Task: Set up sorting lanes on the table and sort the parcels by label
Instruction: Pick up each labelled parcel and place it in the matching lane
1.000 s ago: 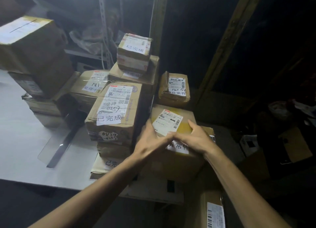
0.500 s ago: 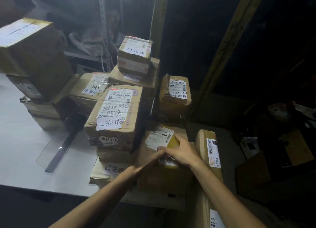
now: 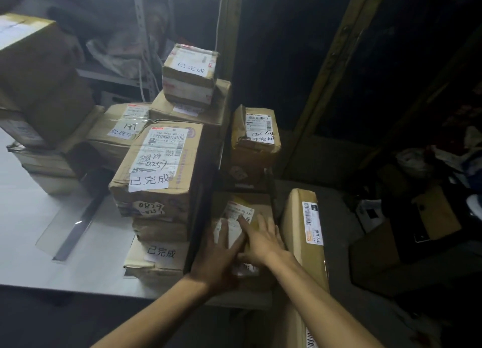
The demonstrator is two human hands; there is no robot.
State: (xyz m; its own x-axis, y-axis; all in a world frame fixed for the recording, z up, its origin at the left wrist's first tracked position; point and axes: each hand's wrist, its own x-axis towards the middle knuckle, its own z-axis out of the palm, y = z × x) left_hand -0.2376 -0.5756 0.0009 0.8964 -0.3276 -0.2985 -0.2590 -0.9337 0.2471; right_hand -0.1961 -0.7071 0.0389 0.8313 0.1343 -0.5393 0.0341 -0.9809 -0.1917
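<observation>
The brown parcel (image 3: 247, 200) sat low at the right end of the white table (image 3: 26, 217), near the front edge. Both hands lay flat on its top. The left hand (image 3: 221, 253) pressed straight fingers on the white label (image 3: 238, 213). The right hand (image 3: 263, 240) spread its fingers beside it. Neither hand gripped anything. A stack of boxes (image 3: 159, 188) stood just left of the parcel. A thin box (image 3: 300, 225) stood on its side just right. A small parcel (image 3: 257, 136) sat behind.
</observation>
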